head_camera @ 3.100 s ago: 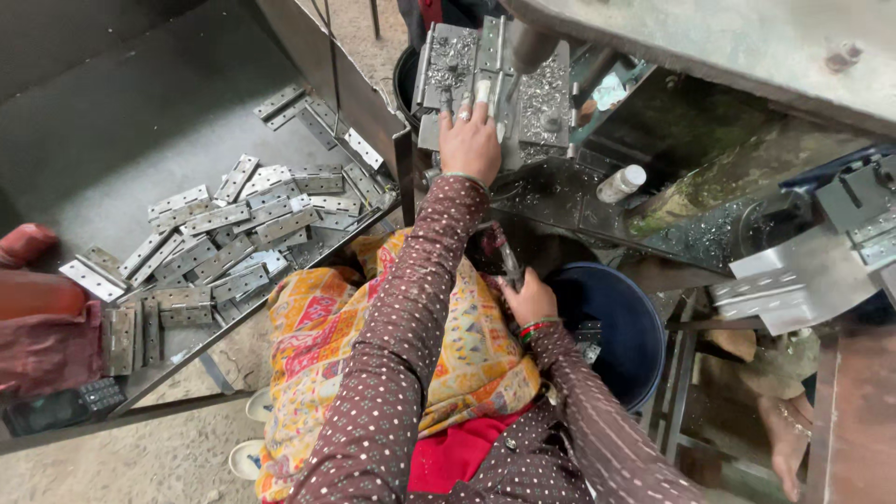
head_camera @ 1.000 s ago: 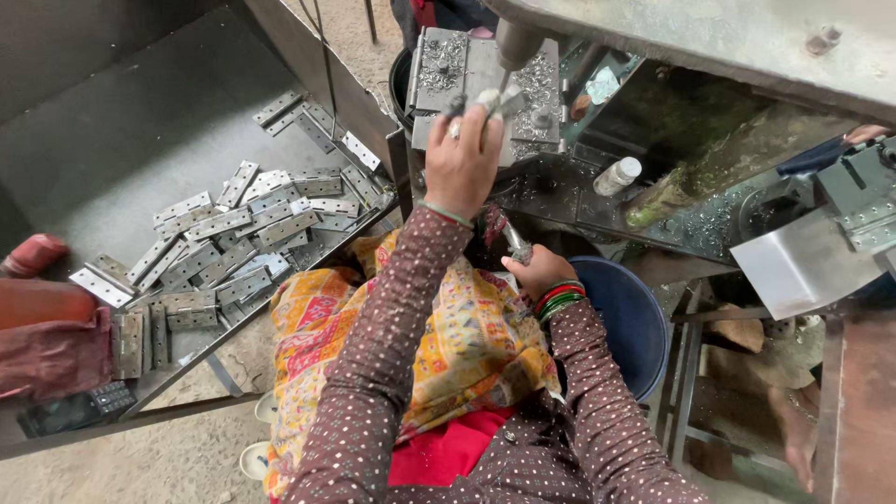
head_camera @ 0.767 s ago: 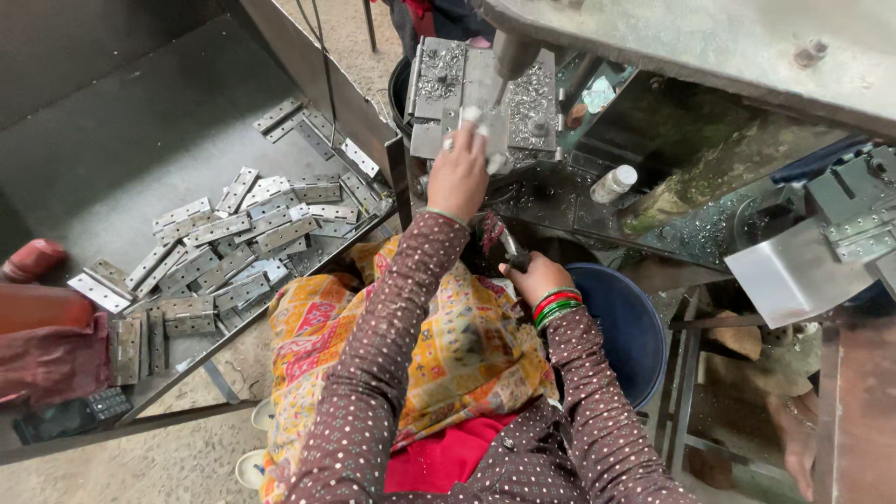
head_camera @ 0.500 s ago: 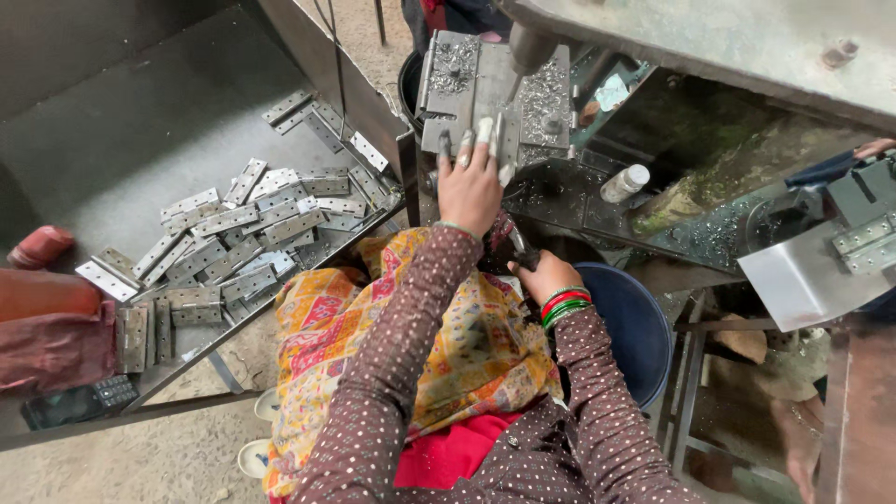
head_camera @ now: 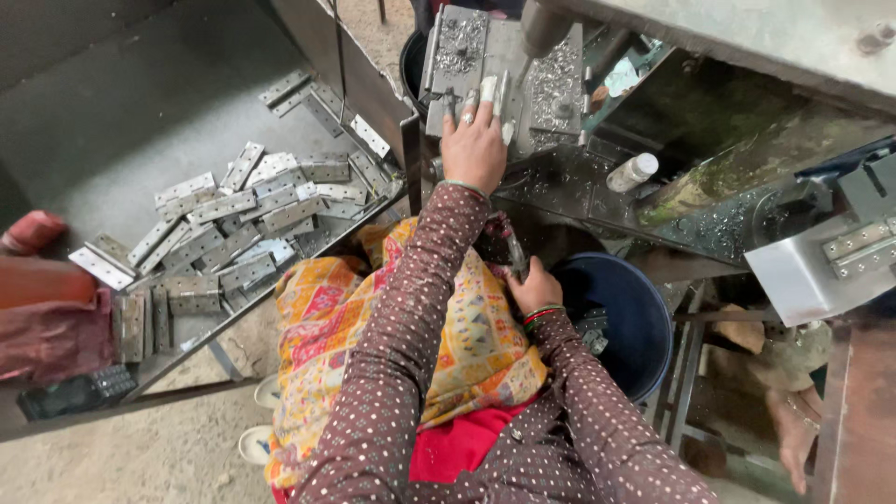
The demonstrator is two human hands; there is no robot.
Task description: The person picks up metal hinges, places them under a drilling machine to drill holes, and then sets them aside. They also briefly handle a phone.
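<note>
At the drill press: left hand (head_camera: 473,145) flat, fingers spread, on metal plate (head_camera: 467,42).
R. hand (head_camera: 534,287) closed on hinge (head_camera: 515,254) above blue bucket (head_camera: 621,317).

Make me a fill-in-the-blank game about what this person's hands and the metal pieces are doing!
1. The left hand presses down on the drill's metal ____.
2. The right hand holds a metal piece above the dark blue ____.
3. The pile of hinges lies in the tray on the person's ____ side.

Missing words: plate; bucket; left
</note>
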